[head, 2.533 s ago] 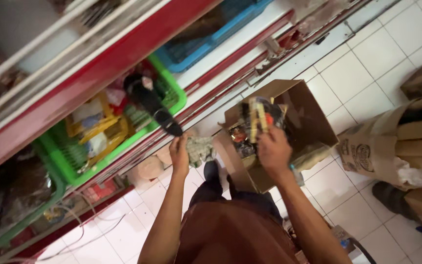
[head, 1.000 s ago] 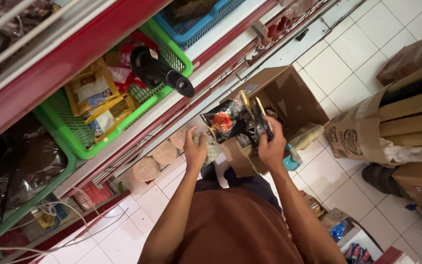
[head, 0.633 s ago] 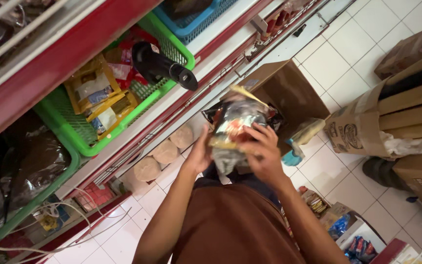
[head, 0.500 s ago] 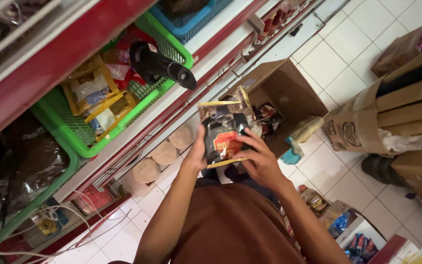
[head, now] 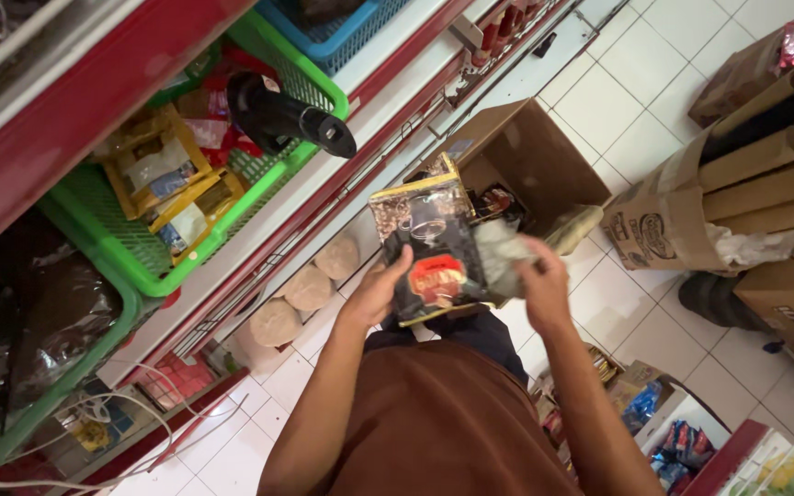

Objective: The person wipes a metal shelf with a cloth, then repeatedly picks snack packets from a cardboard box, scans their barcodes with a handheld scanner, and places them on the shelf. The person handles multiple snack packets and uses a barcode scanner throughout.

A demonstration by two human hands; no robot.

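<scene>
Seen from a head-worn camera looking down, a person in a brown shirt stands in a shop aisle holding a dark, glossy packet (head: pixel 434 248) with a red label, raised in front of the chest and above an open cardboard box (head: pixel 516 152) on the white tiled floor. Judging by how things lie, the packet is already out of the box and in hand, but it is not yet on the shelf; more packets appear to remain inside the box. The left hand (head: pixel 380 292) reaches up from a bent elbow and clasps the packet's lower left edge, thumb pressed across the front and fingers hidden behind it. The right hand (head: pixel 537 277) comes in from the right, forearm angled upward, its fingers closed on a pale crumpled wrapper (head: pixel 500 257) just beside the packet's right edge; whether it also touches the packet is unclear. To the left, a green basket (head: pixel 259 197) on the red-edged shelf holds yellow packs and a black bottle-like item (head: pixel 289 119).
</scene>
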